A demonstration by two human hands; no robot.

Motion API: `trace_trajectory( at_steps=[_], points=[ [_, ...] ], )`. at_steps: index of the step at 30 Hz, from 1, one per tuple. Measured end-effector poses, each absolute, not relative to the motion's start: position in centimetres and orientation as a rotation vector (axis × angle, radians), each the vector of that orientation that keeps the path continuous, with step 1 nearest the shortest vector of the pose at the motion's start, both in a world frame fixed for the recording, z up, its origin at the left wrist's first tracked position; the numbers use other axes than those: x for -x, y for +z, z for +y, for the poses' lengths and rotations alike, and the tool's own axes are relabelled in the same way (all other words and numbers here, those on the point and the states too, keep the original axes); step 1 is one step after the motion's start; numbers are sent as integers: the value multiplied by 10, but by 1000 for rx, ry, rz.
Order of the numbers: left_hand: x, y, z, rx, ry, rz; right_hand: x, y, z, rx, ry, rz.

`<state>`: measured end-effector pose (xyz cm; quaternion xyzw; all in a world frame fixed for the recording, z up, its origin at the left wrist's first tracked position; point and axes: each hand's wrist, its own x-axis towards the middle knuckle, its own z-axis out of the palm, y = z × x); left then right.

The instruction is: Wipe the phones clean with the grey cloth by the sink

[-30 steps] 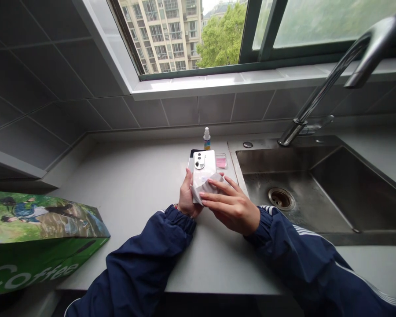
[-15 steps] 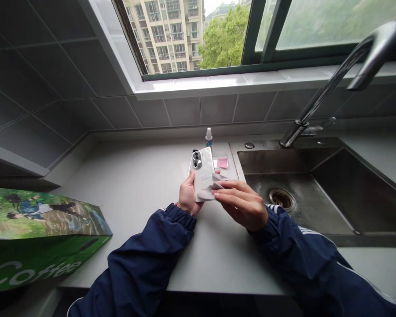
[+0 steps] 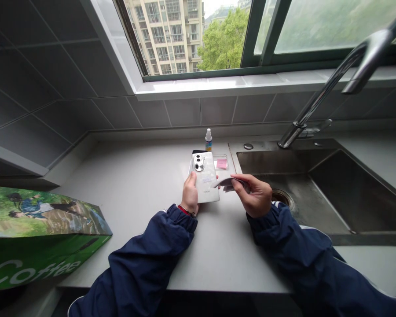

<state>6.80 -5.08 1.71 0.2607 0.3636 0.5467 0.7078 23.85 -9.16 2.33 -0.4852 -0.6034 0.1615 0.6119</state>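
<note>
A white phone [image 3: 204,180] lies back side up in my left hand [image 3: 190,193], whose thumb presses its left edge while fingertips show at the right edge. Its round camera module is at the upper left, and a small label sits on the back. My right hand [image 3: 255,193] pinches a thin grey cloth [image 3: 230,182] just right of the phone; the cloth's left tip reaches the phone's right edge, and I cannot tell whether it touches. Behind the phone stand a small white-capped spray bottle [image 3: 208,141] and a clear case with a pink piece [image 3: 221,164]. A dark-edged item [image 3: 199,152] shows partly behind the phone.
To the right is a steel sink [image 3: 320,193] with a chrome faucet [image 3: 323,92] leaning over it. A green coffee box [image 3: 46,237] stands at the counter's left front. A window [image 3: 191,79] with a sill runs along the back wall.
My right hand has lifted the cloth off the phone's back and drawn it right, its fingers now curled in a pinch. The phone has turned slightly, baring its lower back.
</note>
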Motion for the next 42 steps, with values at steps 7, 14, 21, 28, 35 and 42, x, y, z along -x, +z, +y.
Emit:
trace_trajectory(
  at_steps=[7,14,21,28,35,42],
  points=[
    [-66,15,-52,-633,1212,796,-241,14,-86,1132,473,-1321],
    [-67,11,-54,-715,1211,780,-241,15,-84,1086,581,-1235],
    [-70,16,-61,-685,1113,633,-243,21,-79,1140,507,-1093],
    [-70,20,-62,-614,1081,617,-241,20,-77,1058,686,-999],
    [-72,9,-58,-595,1188,771,-242,18,-77,1048,714,-1040],
    [-72,3,-54,-639,1241,791,-241,15,-76,1032,762,-1051]
  ],
)
